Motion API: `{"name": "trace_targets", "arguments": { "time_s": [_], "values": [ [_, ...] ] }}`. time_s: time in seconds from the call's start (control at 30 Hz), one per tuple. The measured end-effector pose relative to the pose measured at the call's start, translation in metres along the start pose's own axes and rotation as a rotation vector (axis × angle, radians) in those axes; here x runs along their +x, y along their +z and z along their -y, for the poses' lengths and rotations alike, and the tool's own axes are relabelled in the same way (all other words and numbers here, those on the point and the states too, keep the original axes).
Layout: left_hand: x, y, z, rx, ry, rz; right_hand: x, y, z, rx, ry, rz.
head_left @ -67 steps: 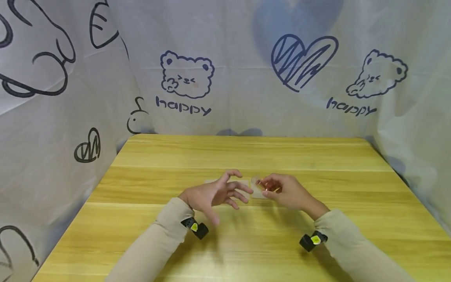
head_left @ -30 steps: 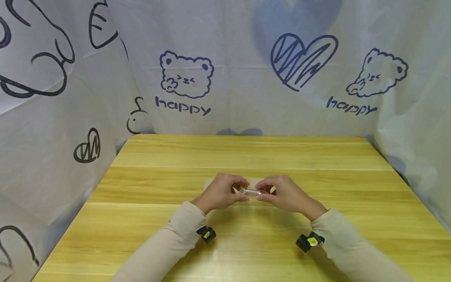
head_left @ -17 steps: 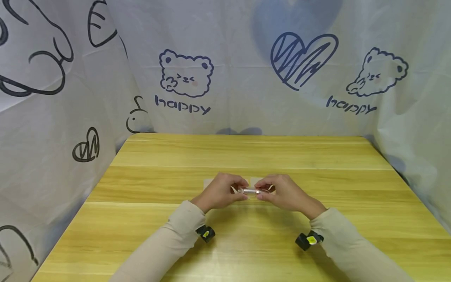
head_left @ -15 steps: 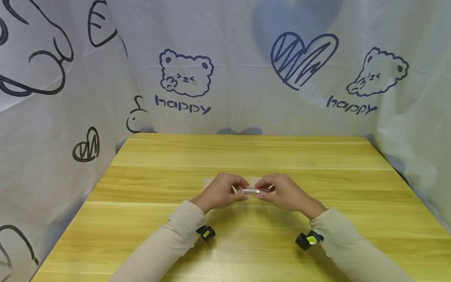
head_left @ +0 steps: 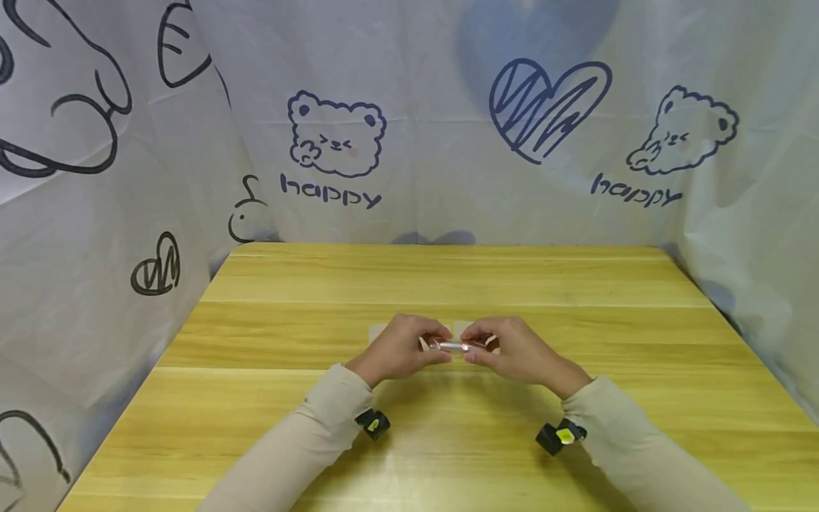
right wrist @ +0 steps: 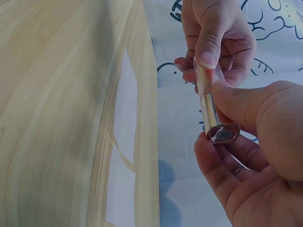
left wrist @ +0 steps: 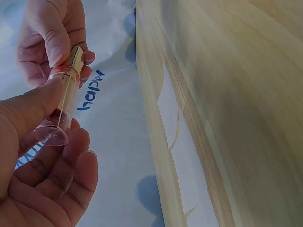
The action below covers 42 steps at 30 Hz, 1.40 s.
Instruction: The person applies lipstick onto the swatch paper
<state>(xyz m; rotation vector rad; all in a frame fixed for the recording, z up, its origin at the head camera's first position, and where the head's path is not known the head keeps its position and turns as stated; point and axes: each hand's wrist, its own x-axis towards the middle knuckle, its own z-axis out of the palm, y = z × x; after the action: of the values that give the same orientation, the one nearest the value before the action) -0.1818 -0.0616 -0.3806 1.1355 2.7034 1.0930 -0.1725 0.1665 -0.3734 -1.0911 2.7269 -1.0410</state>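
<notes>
A slim lipstick (head_left: pixel 454 347) with a gold middle and clear, flared cap lies level between both hands above the table. My left hand (head_left: pixel 403 347) pinches its clear cap end between thumb and fingers. At the other end, my right hand (head_left: pixel 521 350) pinches the shiny base. Dark red shows through the clear end of the lipstick (left wrist: pixel 66 97) in the left wrist view. From the right wrist, the lipstick (right wrist: pixel 209 109) shows a rounded base end with a dark patterned spot. Fingers hide parts of both ends.
Two pale paper rectangles lie side by side on the wooden table (head_left: pixel 448 455), just behind the hands: a left paper (head_left: pixel 376 331) and a right paper (head_left: pixel 462 328), both partly covered. A white curtain (head_left: pixel 435 178) with drawings hangs around the back and sides.
About two seconds ago my left hand was spread and held nothing, while the right held the lipstick. The left then took its clear end. Over the last second both hands barely move.
</notes>
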Motion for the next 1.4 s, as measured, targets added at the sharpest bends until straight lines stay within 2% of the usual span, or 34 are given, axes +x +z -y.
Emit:
{"name": "trace_targets", "arguments": {
  "time_s": [0.53,1.4],
  "values": [
    [-0.0002,-0.0014,0.0025,0.001,0.034,-0.038,0.0006,-0.0004,-0.0024,0.011,-0.006,-0.018],
    [-0.0012,-0.0027,0.0031,0.009,0.013,-0.027,0.0010,-0.0006,-0.0048,0.020,-0.008,-0.023]
  ]
}}
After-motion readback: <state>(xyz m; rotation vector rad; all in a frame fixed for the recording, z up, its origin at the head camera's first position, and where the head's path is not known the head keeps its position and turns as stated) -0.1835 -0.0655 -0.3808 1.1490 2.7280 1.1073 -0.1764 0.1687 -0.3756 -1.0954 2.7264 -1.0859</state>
